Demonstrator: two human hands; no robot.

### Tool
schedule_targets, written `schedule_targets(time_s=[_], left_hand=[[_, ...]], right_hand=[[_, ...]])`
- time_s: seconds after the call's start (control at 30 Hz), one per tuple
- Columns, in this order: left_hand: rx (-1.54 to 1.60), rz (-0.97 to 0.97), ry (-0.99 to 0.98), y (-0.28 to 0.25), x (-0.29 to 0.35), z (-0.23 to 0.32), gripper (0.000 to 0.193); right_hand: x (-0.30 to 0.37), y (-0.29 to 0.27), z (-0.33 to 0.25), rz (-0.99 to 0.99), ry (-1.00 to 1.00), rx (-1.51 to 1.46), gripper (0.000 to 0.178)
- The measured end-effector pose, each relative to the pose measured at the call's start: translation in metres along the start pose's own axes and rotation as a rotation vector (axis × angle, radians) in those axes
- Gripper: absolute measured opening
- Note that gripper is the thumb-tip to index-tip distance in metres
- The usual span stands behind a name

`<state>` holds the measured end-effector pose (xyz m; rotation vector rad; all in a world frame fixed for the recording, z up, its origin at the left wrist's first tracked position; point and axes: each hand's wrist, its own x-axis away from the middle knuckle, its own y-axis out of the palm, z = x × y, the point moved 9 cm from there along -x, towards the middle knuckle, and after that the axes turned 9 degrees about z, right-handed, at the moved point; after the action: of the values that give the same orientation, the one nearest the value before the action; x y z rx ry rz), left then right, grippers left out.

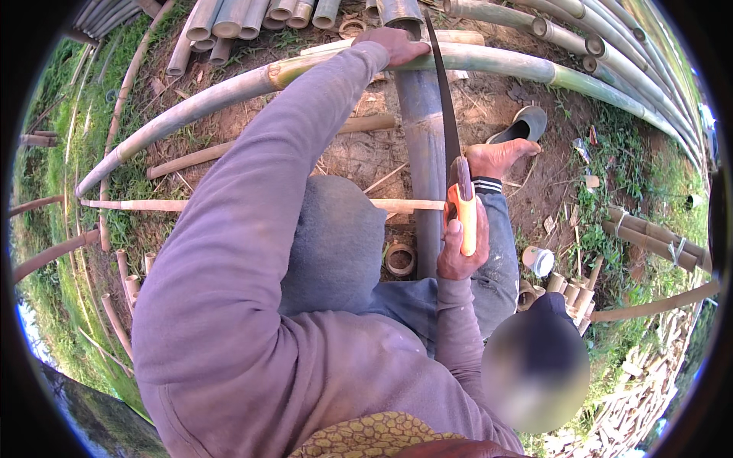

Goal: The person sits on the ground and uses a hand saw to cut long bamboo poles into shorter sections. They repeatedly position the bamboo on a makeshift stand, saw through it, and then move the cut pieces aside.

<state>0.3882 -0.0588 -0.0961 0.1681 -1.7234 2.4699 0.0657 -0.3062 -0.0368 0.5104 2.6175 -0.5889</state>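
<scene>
My right hand (462,252) is wrapped around the orange handle of a handsaw (447,114), whose long dark blade points away from me. The blade lies along the right side of a thick grey-green bamboo pole (422,160), which runs away from me between my legs. At the far end my left hand (393,47) is closed on bamboo, where a long curved bamboo pole (489,59) crosses over the thick one. Just beyond its fingers is the open end of a bamboo tube (401,14). My fingers partly hide the spot where the left hand grips.
Cut bamboo poles (229,19) are stacked at the far left, with more poles (565,34) at the far right. A bare foot (500,158) rests beside the saw near a grey slipper (527,124). A white cup (538,261) and a person's dark cap (550,328) appear lower right.
</scene>
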Motion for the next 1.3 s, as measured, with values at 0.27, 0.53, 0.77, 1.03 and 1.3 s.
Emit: schedule_targets(time_s=[0.27, 0.53, 0.77, 1.03, 1.3], left_hand=[[-0.008, 0.035, -0.004, -0.006, 0.002, 0.000, 0.076], [-0.027, 0.029, 0.031, 0.003, -0.009, -0.005, 0.085], [-0.051, 0.033, -0.010, -0.010, 0.008, 0.007, 0.081], [-0.037, 0.036, 0.004, -0.010, 0.006, 0.003, 0.082], [-0.069, 0.036, -0.020, -0.009, 0.002, 0.002, 0.078]], right_hand=[[-0.007, 0.001, 0.001, -0.009, 0.016, -0.082, 0.052], [-0.004, -0.001, 0.009, -0.068, 0.080, -0.126, 0.051], [-0.024, 0.022, 0.046, -0.028, 0.276, -0.174, 0.052], [0.004, -0.012, 0.018, -0.048, 0.134, -0.136, 0.052], [-0.058, 0.056, 0.037, -0.021, 0.217, -0.184, 0.045]])
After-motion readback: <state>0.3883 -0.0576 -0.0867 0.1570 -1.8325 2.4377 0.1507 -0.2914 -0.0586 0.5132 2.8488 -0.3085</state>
